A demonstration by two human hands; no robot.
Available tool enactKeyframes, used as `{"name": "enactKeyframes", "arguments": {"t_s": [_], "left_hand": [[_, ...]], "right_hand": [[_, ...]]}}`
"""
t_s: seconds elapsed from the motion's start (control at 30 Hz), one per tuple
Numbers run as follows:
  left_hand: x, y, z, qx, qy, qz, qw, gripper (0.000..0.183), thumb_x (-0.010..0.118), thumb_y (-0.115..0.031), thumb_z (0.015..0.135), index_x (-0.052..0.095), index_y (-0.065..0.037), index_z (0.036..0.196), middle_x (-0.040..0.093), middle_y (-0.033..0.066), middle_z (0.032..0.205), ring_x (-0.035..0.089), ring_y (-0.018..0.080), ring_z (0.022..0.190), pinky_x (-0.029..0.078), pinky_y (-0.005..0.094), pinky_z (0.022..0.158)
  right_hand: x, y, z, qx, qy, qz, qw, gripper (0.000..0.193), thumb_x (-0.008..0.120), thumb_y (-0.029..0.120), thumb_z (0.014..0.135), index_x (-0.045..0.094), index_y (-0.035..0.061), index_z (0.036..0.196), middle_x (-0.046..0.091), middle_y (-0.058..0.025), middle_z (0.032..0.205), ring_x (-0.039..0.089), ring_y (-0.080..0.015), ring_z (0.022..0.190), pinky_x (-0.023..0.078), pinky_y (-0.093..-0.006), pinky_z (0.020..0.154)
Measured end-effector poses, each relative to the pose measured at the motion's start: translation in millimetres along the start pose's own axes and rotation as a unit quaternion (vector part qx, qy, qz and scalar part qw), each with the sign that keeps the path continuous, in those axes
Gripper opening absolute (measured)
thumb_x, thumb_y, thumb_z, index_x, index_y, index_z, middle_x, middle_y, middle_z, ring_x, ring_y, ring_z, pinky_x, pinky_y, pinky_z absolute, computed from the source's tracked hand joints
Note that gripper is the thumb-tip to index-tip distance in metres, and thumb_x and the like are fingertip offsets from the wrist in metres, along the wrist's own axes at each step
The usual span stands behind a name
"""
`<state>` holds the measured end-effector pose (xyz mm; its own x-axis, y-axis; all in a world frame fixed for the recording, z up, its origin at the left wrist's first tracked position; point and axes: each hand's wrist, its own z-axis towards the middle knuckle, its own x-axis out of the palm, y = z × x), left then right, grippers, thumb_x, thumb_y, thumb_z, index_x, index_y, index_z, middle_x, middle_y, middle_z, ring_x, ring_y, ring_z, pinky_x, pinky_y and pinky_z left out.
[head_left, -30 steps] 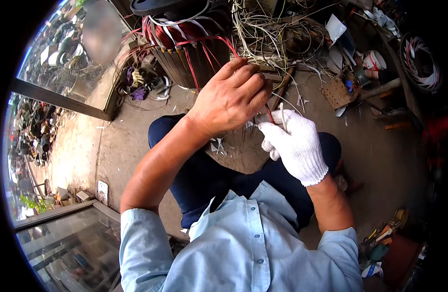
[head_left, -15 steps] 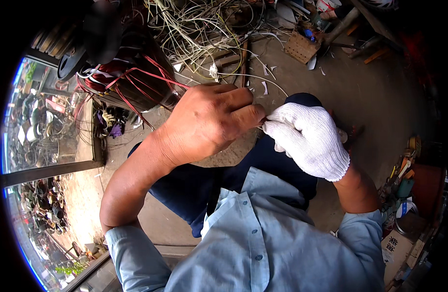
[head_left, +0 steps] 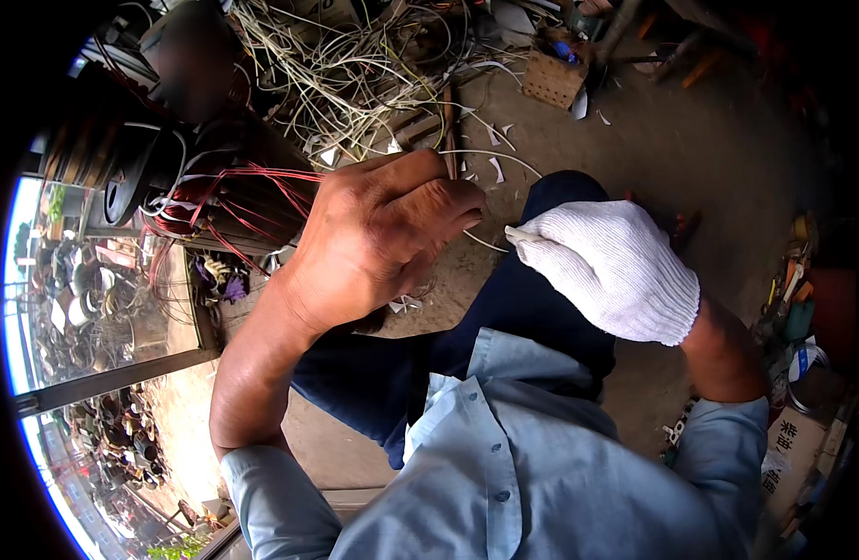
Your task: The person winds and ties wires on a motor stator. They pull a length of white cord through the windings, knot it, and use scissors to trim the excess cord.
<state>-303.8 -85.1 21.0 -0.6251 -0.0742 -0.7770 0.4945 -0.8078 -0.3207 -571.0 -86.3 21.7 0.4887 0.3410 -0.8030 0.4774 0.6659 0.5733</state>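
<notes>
My bare left hand (head_left: 378,233) is curled closed in front of me, its thumb and fingertips mostly hidden. Red wires (head_left: 275,175) run from a bundle at the left to behind this hand; whether it grips them cannot be seen. To its right, my right hand (head_left: 612,266) wears a white knitted glove. Its fingers are pinched together, and anything between them is too small to make out. A gap separates the two hands, both above my dark-trousered legs (head_left: 542,294).
A tangle of pale cables (head_left: 355,75) covers the floor ahead. Beyond my right hand stands a perforated brown box (head_left: 553,79). Black reels (head_left: 126,191) are at the left beside a window frame (head_left: 121,381). A cardboard box (head_left: 792,443) sits at the lower right among clutter.
My hands, which met at the fingertips, have come apart. The left has shifted left and the right has moved right. The whole view has also turned slightly.
</notes>
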Motion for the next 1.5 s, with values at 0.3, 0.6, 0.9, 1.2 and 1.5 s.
{"name": "enactKeyframes", "arguments": {"t_s": [0.3, 0.6, 0.9, 1.2, 1.5], "left_hand": [[6.0, -6.9, -5.6, -0.011, -0.013, 0.001, 1.000, 0.028, 0.083, -0.005, 0.075, 0.071, -0.003, 0.101, 0.062, 0.0076, 0.088, 0.066, 0.0271, 0.073, 0.054, 0.0389, 0.062], [7.1, -6.8, -11.3, -0.004, -0.013, 0.011, 1.000, 0.031, 0.083, -0.005, 0.074, 0.072, -0.003, 0.103, 0.064, 0.0082, 0.092, 0.067, 0.0276, 0.076, 0.056, 0.0384, 0.065], [5.0, -12.3, -11.6, -0.014, 0.009, 0.008, 1.000, 0.032, 0.083, -0.006, 0.074, 0.072, -0.004, 0.104, 0.064, 0.0078, 0.093, 0.067, 0.0275, 0.078, 0.056, 0.0388, 0.067], [5.4, -15.1, -14.5, -0.019, 0.011, -0.014, 1.000, 0.033, 0.081, -0.004, 0.075, 0.071, -0.004, 0.106, 0.062, 0.0084, 0.093, 0.067, 0.0295, 0.078, 0.055, 0.0405, 0.065], [6.4, -16.1, -16.3, -0.023, 0.015, -0.024, 0.999, 0.035, 0.081, 0.002, 0.075, 0.071, -0.001, 0.108, 0.065, 0.0113, 0.091, 0.066, 0.0296, 0.077, 0.053, 0.0395, 0.066]], "right_hand": [[-1.9, 3.1, 10.2, -0.007, 0.012, 0.003, 1.000, 0.018, 0.067, 0.017, 0.096, 0.072, -0.0002, 0.098, 0.067, -0.0209, 0.080, 0.067, -0.0403, 0.073, 0.051, -0.0450, 0.062], [5.0, -0.1, 13.6, -0.042, -0.033, -0.022, 0.998, 0.030, 0.065, 0.028, 0.098, 0.067, 0.0036, 0.081, 0.063, -0.0172, 0.065, 0.067, -0.0373, 0.061, 0.052, -0.0470, 0.057], [-5.7, 8.7, 13.6, -0.025, 0.033, -0.123, 0.992, 0.026, 0.065, 0.027, 0.098, 0.071, 0.0029, 0.090, 0.068, -0.0174, 0.074, 0.069, -0.0370, 0.069, 0.053, -0.0461, 0.061], [-11.7, 14.5, 12.8, -0.008, 0.065, -0.116, 0.991, 0.021, 0.067, 0.023, 0.096, 0.073, 0.0024, 0.095, 0.069, -0.0178, 0.078, 0.069, -0.0378, 0.073, 0.053, -0.0461, 0.063], [-5.9, 21.1, 17.1, -0.087, -0.046, -0.147, 0.984, 0.013, 0.070, 0.018, 0.093, 0.071, 0.0067, 0.099, 0.069, -0.0140, 0.084, 0.068, -0.0354, 0.073, 0.052, -0.0445, 0.062]]}}
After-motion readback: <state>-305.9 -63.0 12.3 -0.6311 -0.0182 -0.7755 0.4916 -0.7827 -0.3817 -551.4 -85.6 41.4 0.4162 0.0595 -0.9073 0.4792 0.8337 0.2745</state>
